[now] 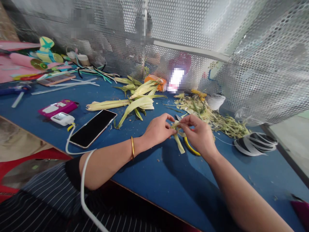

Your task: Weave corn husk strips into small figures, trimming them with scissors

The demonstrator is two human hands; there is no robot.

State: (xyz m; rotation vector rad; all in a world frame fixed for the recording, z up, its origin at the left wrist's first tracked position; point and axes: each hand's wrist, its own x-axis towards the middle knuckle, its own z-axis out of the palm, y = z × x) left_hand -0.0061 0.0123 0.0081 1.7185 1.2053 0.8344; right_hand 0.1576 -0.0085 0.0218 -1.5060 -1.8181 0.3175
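Note:
My left hand [159, 130] pinches a pale green strip of corn husk [179, 144] between thumb and fingers, above the blue table. From the other side my right hand [196, 130] closes its fingertips on the upper part of the same strip. The strip's lower end hangs down free. Just below my right hand lies a yellow scissors handle [191, 149], partly hidden by that hand. Beyond my left hand rests a loose pile of corn husks [142, 100]. A spool of white thread [256, 144] sits to the right, with a thread running toward my right hand.
Shredded husk scraps [212, 117] lie behind my right hand. A dark phone [93, 128], a purple power bank [58, 108] and a white cable [83, 180] are at left; the cable crosses my left arm. A glue gun [18, 90] lies farther left. Perforated metal sheeting [193, 29] bounds the back.

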